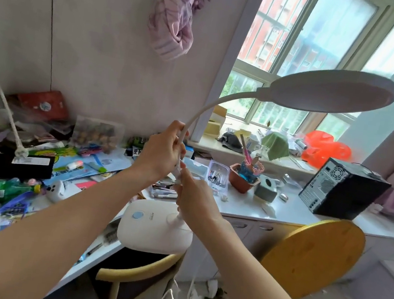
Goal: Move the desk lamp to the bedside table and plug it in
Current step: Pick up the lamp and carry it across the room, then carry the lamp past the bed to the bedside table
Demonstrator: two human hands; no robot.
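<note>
The white desk lamp (154, 227) is lifted off the desk, its square base with a blue button hanging over the desk's edge and a chair. Its curved neck rises to an oval head at the upper right. My left hand (162, 152) grips the neck high up. Lower on the same neck, just above the base, my right hand (194, 199) is closed around it. The lamp's white cord (189, 292) dangles from the base toward the floor. Neither the bedside table nor a socket is in sight.
A cluttered desk (246, 207) runs along the wall and under the window, with bottles, papers, a pen pot and a black computer case (339, 189). A wooden chair (138, 273) stands below the lamp. A round yellow tabletop (312, 257) leans against the cabinets.
</note>
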